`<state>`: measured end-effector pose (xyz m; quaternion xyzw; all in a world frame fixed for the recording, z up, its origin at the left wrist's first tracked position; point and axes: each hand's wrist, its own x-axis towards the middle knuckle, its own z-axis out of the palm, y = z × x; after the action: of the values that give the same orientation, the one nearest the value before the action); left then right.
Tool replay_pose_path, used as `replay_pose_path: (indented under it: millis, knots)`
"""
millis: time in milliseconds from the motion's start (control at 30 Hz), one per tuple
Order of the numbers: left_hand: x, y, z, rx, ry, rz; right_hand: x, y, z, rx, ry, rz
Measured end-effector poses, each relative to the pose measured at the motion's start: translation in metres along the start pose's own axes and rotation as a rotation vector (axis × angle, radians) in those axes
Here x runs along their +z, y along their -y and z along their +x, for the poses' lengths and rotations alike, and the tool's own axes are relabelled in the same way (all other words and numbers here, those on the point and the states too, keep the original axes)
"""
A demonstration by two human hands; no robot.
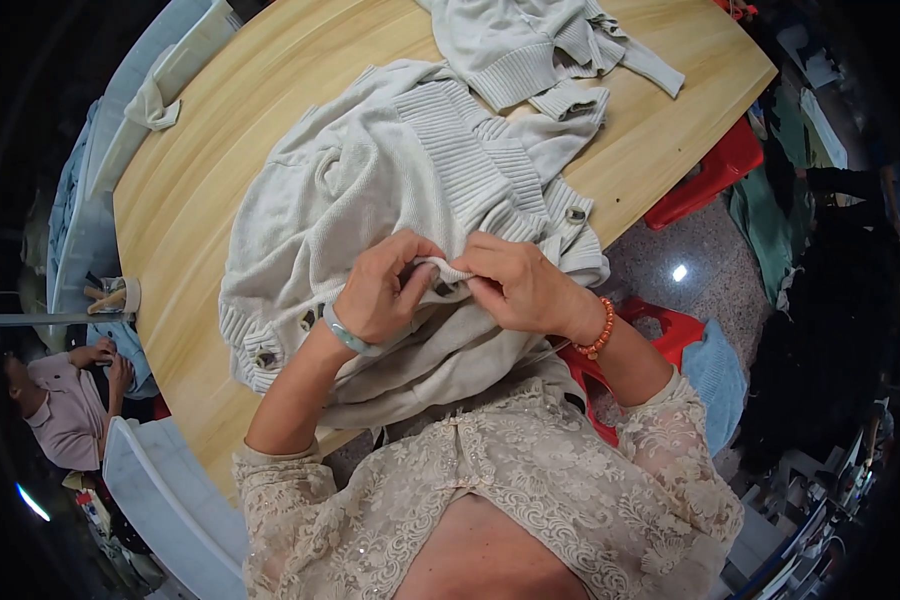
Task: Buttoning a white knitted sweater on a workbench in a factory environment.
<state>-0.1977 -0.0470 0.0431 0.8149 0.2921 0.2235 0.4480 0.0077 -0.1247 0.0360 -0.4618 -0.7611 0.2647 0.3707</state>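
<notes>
A cream knitted cardigan [390, 170] with ribbed bands and dark buttons lies bunched on the wooden table [200, 200], hanging over its near edge. My left hand [380, 290], with a pale green bangle at the wrist, pinches a fold of the cardigan's edge. My right hand [520, 285], with an orange bead bracelet at the wrist, grips the same fold right beside it. The fingertips of both hands almost touch. A second light grey knitted garment [530, 45] lies spread at the far side of the table.
A small cloth piece [155, 105] sits at the table's left edge. Red plastic stools [710, 175] stand on the floor to the right, one [660, 335] near my right elbow with a blue cloth [720, 375] beside it. Another person [65, 400] sits at lower left.
</notes>
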Motion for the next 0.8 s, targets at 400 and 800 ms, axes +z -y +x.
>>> replay_pose_path:
  millis: [400,800]
  knots:
    - [-0.007,-0.016,-0.001,-0.110,-0.046,0.419,-0.032,-0.001,-0.042,0.223,0.022,-0.365]
    - [0.066,-0.014,0.076,0.040,0.047,0.524,-0.033,-0.004,-0.039,0.188,-0.127,-0.321]
